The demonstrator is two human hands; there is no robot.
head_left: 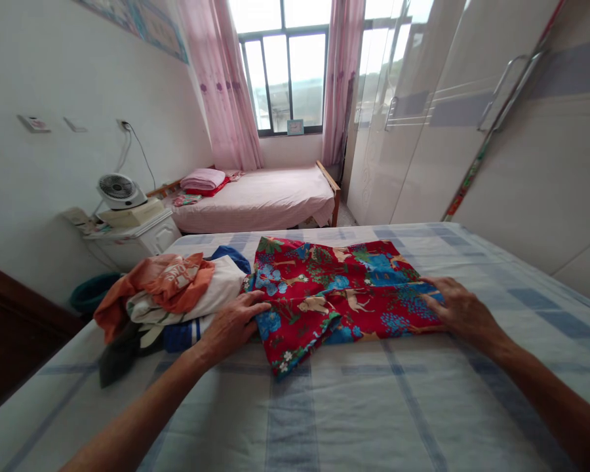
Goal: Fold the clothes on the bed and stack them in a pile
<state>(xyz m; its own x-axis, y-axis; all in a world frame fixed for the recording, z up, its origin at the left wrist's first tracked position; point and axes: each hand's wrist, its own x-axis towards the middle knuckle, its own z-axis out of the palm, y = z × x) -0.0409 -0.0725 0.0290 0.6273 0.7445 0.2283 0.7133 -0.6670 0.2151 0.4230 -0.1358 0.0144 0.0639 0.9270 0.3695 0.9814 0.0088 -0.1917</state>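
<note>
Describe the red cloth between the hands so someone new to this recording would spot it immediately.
On the nearer bed, covered in blue and white, look between the left hand and right hand. The red cloth lies there, spread fairly flat. Unlike the heaped clothes on its left, it carries a print of blue and green plants and pale animals.

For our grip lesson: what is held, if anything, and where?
Left hand and right hand touch the red cloth at opposite ends; gripping cannot be told.
</note>
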